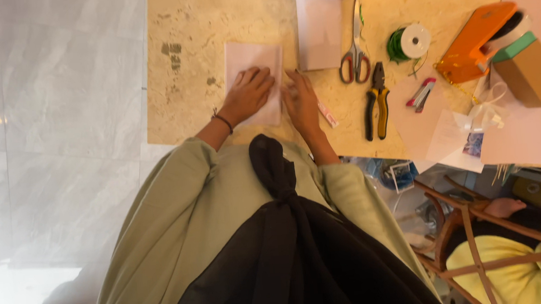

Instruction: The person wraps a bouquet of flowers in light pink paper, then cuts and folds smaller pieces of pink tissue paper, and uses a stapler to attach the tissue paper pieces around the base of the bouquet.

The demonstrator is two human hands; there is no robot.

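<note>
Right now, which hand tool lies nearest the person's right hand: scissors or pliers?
The pliers, black and yellow handled, lie closer to the right hand than the red-handled scissors.

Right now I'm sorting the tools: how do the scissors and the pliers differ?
The scissors have red-grey loop handles and long pale blades; the pliers have black-and-yellow straight grips and short dark jaws. The scissors lie farther from the person, the pliers nearer. Both lie shut on the table, untouched.

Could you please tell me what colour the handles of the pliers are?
Black and yellow handles on the metal pliers, clearest in the head view.
</note>
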